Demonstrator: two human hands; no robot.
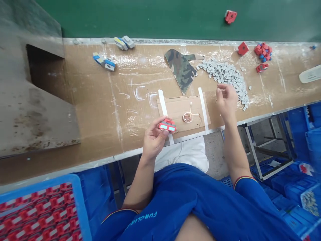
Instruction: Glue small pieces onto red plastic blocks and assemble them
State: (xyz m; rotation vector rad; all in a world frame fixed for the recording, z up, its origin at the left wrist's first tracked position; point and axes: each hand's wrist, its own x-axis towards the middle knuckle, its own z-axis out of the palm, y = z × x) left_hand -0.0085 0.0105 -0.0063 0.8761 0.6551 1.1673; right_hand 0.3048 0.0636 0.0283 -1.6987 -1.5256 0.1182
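While the left hand [154,139] grips a red toy car [167,126], the right hand [227,102] hangs open.

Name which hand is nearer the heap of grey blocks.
Right: the right hand is beside the heap of grey blocks; the left hand is farther off, beyond the cardboard sheet.

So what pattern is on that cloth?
The cloth is green-brown camouflage, in the head view.

Red toy [167,126] partly hidden, blue tray [80,204] cut off
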